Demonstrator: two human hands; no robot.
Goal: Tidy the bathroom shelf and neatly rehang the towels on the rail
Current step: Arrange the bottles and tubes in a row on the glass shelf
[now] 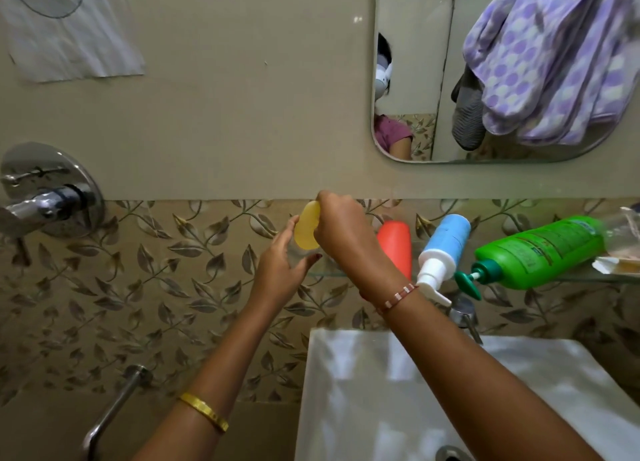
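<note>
A yellow oval soap bar [306,226] stands on end at the left end of the glass shelf [571,277]. My right hand [341,228] pinches its top edge. My left hand [280,266] cups its left side, with a clear soap dish barely visible below it. On the shelf to the right stand a red bottle [396,244], a blue and white pump bottle [443,249] and a green pump bottle [540,252] lying on its side. A purple dotted towel [554,62] hangs bunched at the top right, over a grey cloth [467,114].
A white basin [450,391] with a chrome tap [464,316] sits under the shelf. A mirror [415,79] hangs above. A chrome shower mixer [45,197] and a spout [114,408] stick out of the wall at left. Clear packets [620,249] lie at the shelf's right end.
</note>
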